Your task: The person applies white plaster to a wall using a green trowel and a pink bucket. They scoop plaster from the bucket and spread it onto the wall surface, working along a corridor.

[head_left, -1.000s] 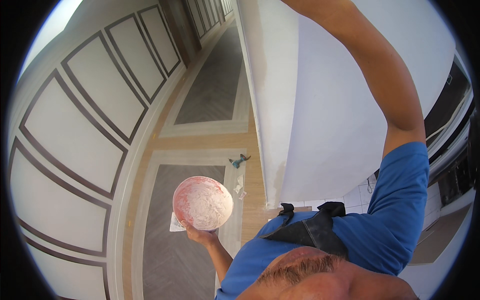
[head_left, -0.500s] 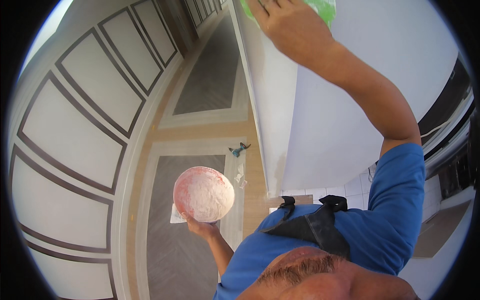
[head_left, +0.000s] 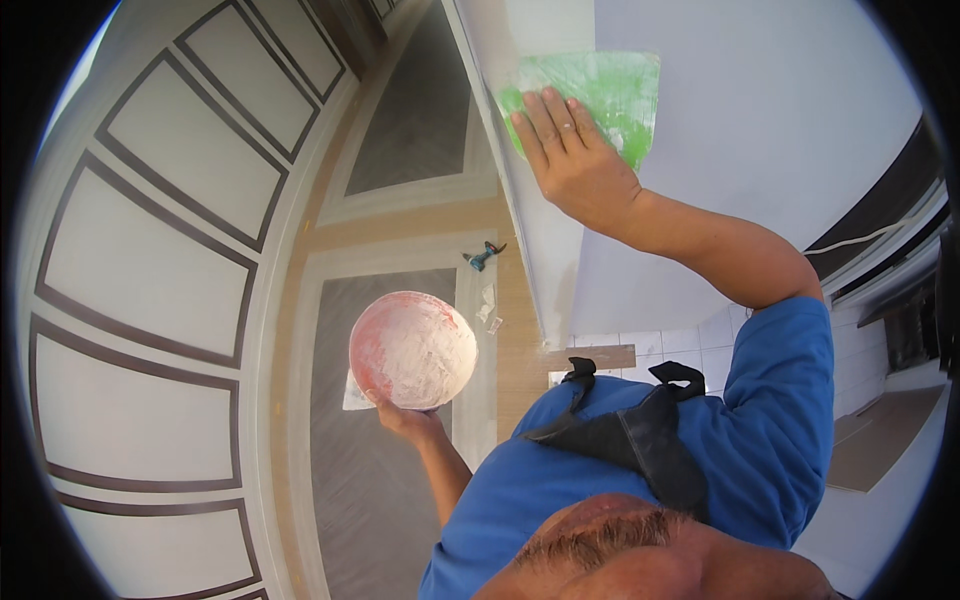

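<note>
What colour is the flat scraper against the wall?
Translucent green scraper, smeared white; head view.
</note>
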`<control>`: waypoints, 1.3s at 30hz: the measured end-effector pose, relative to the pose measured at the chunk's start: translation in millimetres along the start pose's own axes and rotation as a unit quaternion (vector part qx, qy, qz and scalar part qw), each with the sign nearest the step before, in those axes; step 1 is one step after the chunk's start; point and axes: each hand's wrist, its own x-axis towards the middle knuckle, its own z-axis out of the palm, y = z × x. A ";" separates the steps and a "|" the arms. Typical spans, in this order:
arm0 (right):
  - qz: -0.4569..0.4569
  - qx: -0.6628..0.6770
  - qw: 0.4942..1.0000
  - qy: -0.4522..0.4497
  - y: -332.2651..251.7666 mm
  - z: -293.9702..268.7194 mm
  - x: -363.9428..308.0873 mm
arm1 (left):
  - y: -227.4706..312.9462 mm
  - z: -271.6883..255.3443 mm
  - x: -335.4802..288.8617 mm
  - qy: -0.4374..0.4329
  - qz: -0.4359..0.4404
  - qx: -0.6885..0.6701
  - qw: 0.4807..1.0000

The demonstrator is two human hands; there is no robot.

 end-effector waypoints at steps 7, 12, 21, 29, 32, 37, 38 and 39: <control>-0.044 0.019 0.997 -0.061 -32.8 16.6 -42.6 | 2.6 -1.6 0.3 -0.018 -0.026 0.019 0.999; -0.071 0.065 0.989 -0.117 -56.5 17.8 -71.4 | 4.7 5.6 -1.7 -0.025 -0.012 0.035 0.999; 0.066 0.410 0.880 -0.231 -50.0 -23.8 -84.7 | 0.1 0.9 -2.2 0.001 0.024 0.019 1.000; 0.295 0.823 0.477 -0.095 -45.3 -54.0 -73.6 | 21.6 30.1 -2.3 -0.074 0.031 -0.072 0.994; 0.296 0.835 0.451 -0.109 -77.0 -55.9 -87.0 | 32.1 29.8 -5.4 -0.080 0.013 -0.117 0.990; 0.315 0.839 0.435 -0.085 -131.4 -57.6 -94.9 | 21.5 1.3 5.5 -0.093 0.017 -0.126 0.987; 0.327 0.839 0.429 -0.074 -138.0 -58.5 -95.1 | 20.8 0.3 6.3 -0.096 0.010 -0.127 0.987; 0.339 0.834 0.431 -0.062 -143.1 -59.1 -94.8 | 19.7 -0.4 7.1 -0.099 0.004 -0.128 0.987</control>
